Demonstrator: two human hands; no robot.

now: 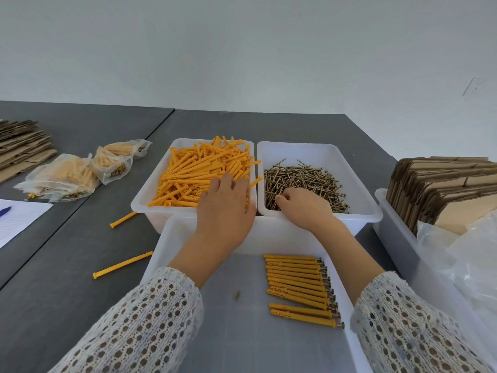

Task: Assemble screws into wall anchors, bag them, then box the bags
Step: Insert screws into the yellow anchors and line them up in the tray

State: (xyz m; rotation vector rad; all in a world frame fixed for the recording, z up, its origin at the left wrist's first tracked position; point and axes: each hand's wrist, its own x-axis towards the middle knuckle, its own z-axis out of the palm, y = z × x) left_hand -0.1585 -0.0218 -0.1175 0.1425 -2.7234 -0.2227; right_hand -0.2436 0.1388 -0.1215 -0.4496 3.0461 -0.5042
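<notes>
Head view, work table [67,265], dark grey. Far centre: white bin [150,195] heaped with loose yellow wall anchors [199,170]; touching its right side, a second white bin [357,184] holding a tangle of brass-coloured screws [309,181]. Left hand [226,208]: reaches into the anchor bin, palm down, fingers spread and fairly straight over the pile at its near right corner; whether it has hold of an anchor cannot be told. Right hand [306,208]: reaches into the near left part of the screw bin, fingers curled down among the screws, fingertips hidden; a grip on any one screw cannot be made out. Both forearms wear white open-knit sleeves [150,319]. Near centre: a larger white tray [172,238], under the arms, containing a row of assembled anchors [298,286] with screw heads showing at their right ends, laid side by side in the tray's right half. Two stray anchors [123,265] lie on the table left of the tray. Far left: filled clear bags [78,173] of anchors and screws, a stack of flat cardboard [21,146] behind them, and a sheet of paper [18,222] with a blue pen at the edge. Right: a bin of upright folded cardboard boxes [441,189], with crumpled clear plastic [462,259] in front.
</notes>
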